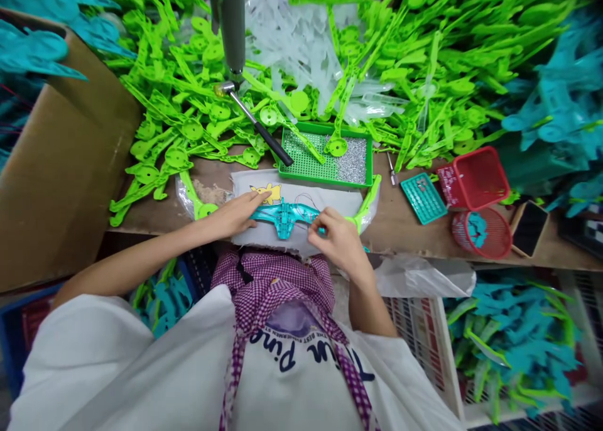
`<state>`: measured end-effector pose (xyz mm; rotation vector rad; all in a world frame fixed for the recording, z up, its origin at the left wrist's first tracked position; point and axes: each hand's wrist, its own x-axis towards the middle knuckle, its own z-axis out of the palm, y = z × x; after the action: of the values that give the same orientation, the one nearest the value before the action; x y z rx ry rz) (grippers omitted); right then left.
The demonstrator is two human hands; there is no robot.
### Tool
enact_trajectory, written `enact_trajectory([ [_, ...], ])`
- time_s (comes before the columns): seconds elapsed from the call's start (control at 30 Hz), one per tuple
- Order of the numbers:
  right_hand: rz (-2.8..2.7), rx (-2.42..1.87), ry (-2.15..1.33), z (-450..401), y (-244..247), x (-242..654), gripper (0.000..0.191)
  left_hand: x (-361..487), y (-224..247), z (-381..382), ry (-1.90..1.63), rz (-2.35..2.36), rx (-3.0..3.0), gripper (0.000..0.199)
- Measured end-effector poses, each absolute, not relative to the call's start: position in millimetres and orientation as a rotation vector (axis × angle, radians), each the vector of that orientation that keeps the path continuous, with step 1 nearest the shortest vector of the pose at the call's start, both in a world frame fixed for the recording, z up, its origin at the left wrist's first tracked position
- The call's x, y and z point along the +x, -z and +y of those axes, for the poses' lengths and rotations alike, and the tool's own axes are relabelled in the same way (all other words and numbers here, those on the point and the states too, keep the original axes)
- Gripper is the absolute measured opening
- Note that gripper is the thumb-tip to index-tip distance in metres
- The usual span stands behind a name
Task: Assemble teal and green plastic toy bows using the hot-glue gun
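Observation:
A blue plastic part [283, 217] with thin reddish wires lies on a grey cloth [330, 198] at the table's front edge. My left hand [242, 212] rests over its left end, with the fingers stretched out flat near a yellow cartoon print on the cloth. At the part's right end, my right hand [335, 235] is closed in a pinch by the wires; what sits between its fingertips is too small to make out. Bright green parts in clear film flank the cloth on both sides.
Behind the cloth stands a green tray [325, 178] of small metal pieces, a hammer [257, 124] leaning on it. Green parts pile up behind. Red baskets [481, 180] and a teal tray [424, 198] are right, a cardboard box [61, 148] left. A grey tool [232, 29] hangs overhead.

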<state>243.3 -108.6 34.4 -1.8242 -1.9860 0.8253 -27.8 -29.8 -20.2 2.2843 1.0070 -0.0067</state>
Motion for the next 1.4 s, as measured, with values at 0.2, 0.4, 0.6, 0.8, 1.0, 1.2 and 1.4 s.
enact_trajectory([
  [0.2,-1.61,-1.876,-1.053,-135,-13,255,0.012,-25,2,-58,-0.193,1.113,2.25,0.07],
  [0.4,-1.763,-1.697,-1.024,-137,-4,252,0.01,32,-27,-60,-0.465,1.246,2.062,0.043],
  [0.6,-1.947,-1.575,-0.944,-148,3,248,0.01,80,-21,-9,-0.119,1.255,2.104,0.041],
  [0.8,-1.957,-1.54,-0.952,-151,5,247,0.012,76,-3,-6,-0.248,1.114,2.124,0.032],
  [1.0,-1.835,-1.583,-0.992,-154,5,252,0.014,59,12,-17,-0.409,1.035,2.051,0.018],
  [1.2,-1.702,-1.71,-0.996,-140,2,260,0.012,48,19,-35,-0.396,1.066,2.122,0.013],
  [1.4,-1.828,-1.728,-1.023,-126,-13,264,0.011,46,23,-49,-0.367,1.037,2.283,0.033],
])
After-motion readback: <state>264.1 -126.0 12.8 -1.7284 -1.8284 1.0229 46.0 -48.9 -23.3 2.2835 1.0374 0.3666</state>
